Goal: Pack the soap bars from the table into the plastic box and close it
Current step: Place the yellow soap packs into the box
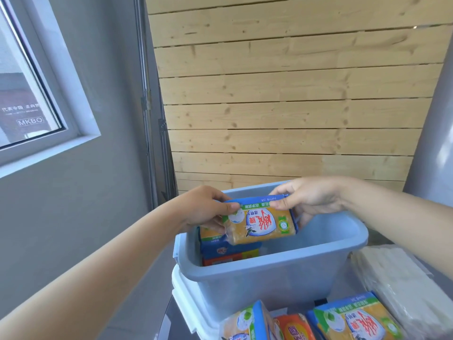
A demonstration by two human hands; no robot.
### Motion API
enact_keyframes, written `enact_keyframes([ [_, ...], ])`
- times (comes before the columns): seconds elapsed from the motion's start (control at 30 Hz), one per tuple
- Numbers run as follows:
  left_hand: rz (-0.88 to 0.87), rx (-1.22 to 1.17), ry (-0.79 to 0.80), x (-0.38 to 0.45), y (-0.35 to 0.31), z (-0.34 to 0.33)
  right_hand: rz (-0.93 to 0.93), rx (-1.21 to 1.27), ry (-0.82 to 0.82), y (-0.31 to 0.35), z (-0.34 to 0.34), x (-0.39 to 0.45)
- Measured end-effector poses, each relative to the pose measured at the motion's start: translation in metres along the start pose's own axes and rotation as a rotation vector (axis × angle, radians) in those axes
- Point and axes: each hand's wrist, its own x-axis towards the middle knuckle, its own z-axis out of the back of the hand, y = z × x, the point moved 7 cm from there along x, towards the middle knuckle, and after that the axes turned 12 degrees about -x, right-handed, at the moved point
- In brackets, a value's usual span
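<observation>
From the head view, you held one wrapped yellow soap bar (259, 223) over the open blue plastic box (269, 271), your left hand (206, 207) pinching its left end and your right hand (308, 200) gripping its right end. Below it, more soap bars (229, 251) sat stacked against the box's left wall (the right side looked bare). Nearer you, the unpacked soap bars (353, 317) lay beside an orange-wrapped bar (295, 327), with a white lid (186, 300) under the box.
</observation>
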Motion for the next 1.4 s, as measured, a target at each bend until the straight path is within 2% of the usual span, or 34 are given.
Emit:
enact_keyframes([
  [0.07,0.045,0.021,0.009,-0.002,0.007,0.002,-0.026,0.033,0.021,-0.005,-0.004,-0.001],
  [0.17,0.052,0.203,0.006,-0.002,0.008,0.003,-0.06,0.035,0.034,-0.008,-0.009,0.0],
  [0.27,-0.072,0.501,-0.189,0.002,-0.002,0.012,-0.149,0.02,0.061,-0.007,-0.015,0.005],
  [0.37,-0.224,0.634,-0.345,0.002,-0.004,0.007,-0.191,0.008,0.037,-0.006,-0.016,0.013],
  [0.47,-0.302,0.63,-0.426,-0.002,0.0,0.003,-0.142,0.177,-0.091,-0.014,-0.011,0.017],
  [0.53,-0.325,0.624,-0.453,-0.004,0.001,0.003,-0.057,0.319,-0.217,-0.022,-0.004,0.014],
  [0.6,-0.345,0.712,-0.473,-0.007,0.0,-0.002,0.037,0.346,-0.37,-0.026,0.008,0.006],
  [0.7,-0.365,0.709,-0.368,-0.007,-0.002,-0.016,0.051,0.208,-0.522,-0.029,0.018,-0.004],
  [0.87,-0.354,0.65,0.012,0.001,-0.009,-0.054,0.008,0.158,-0.519,-0.034,0.011,-0.007],
  [0.97,-0.387,0.738,-0.007,0.009,-0.024,-0.064,0.02,0.166,-0.539,-0.031,0.015,-0.016],
  [1.03,-0.401,0.781,-0.062,0.015,-0.037,-0.066,0.049,0.043,-0.618,-0.025,0.023,-0.026],
  [1.13,-0.404,0.764,-0.098,0.025,-0.052,-0.072,0.091,-0.302,-0.942,-0.012,0.045,-0.053],
  [1.2,-0.401,0.787,-0.09,0.032,-0.057,-0.085,0.093,-0.38,-1.056,-0.014,0.054,-0.066],
  [1.27,-0.386,0.832,-0.066,0.039,-0.055,-0.099,0.044,-0.446,-1.011,-0.026,0.059,-0.063],
  [1.4,-0.343,0.922,-0.079,0.052,-0.036,-0.113,-0.085,-0.483,-0.772,-0.054,0.055,-0.056],
])
